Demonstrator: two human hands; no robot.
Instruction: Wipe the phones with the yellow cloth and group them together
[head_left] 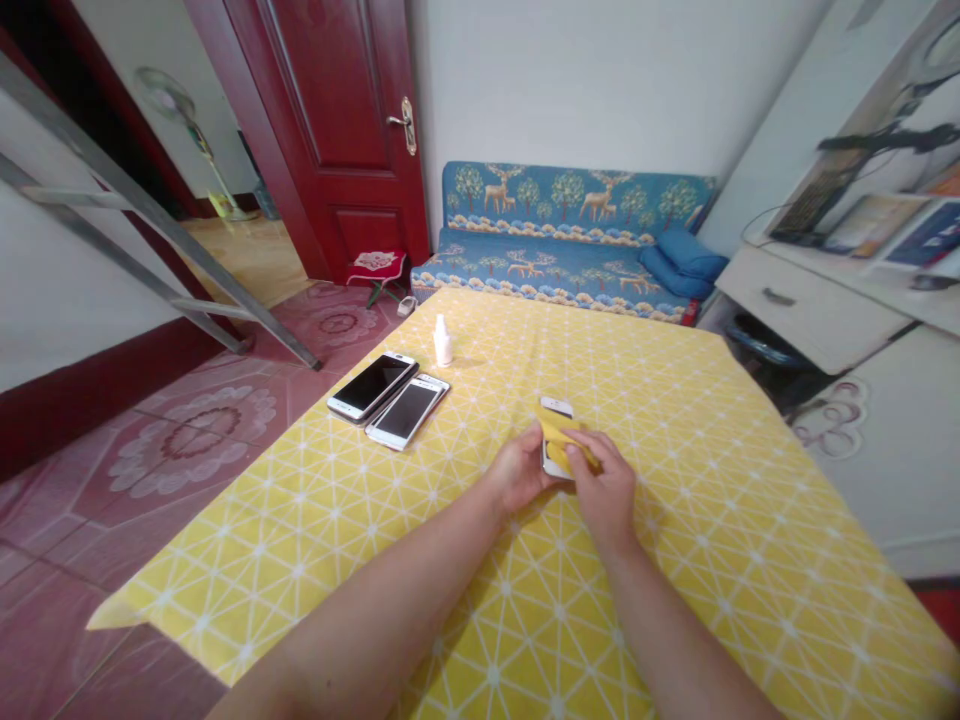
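A white smartphone point(556, 406) is held just above the table by my left hand point(519, 468), whose fingers grip its left side and lower edge. Across its screen lies a yellow cloth point(556, 428), pinched in the fingers of my right hand point(606, 484) and pressed on the glass. The cloth covers the middle of the screen; the phone's white top and part of its lower end show.
Two more smartphones, a larger one point(373, 386) and a white one point(409, 411), lie side by side at the table's left. Behind them stands a small white spray bottle point(442, 342). A patterned yellow cloth covers the table point(660, 590). A blue sofa point(525, 250) is beyond.
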